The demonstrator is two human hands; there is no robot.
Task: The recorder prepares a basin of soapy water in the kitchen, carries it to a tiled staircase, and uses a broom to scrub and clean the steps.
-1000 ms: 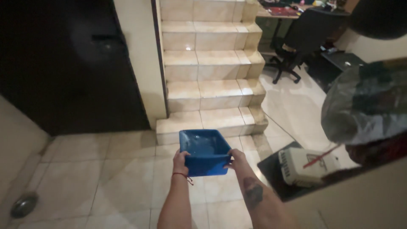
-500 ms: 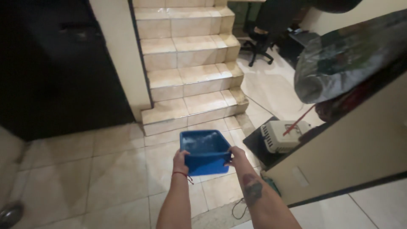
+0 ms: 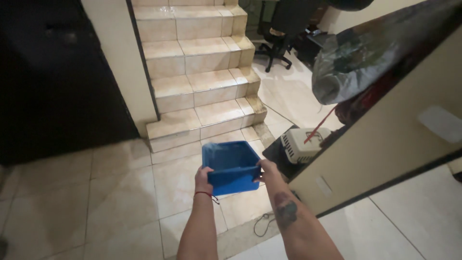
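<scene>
Hands, two, left hand point(image 3: 203, 177), right hand point(image 3: 266, 169), gripping one blue tub point(image 3: 230, 167)

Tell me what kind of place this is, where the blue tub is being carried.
Most likely the inside of a home, near a ground-floor landing. Tiled stairs rise from a tiled floor, a swivel office chair stands in the room beyond, and a pet carrier sits on the floor beside a low wall.

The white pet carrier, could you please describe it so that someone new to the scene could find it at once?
Start at the tiled staircase and drop to its bottom step, then look right. There the white pet carrier sits on the floor beside the beige wall. It alone is white with a slatted grille, and a thin red stick leans over it.
</scene>
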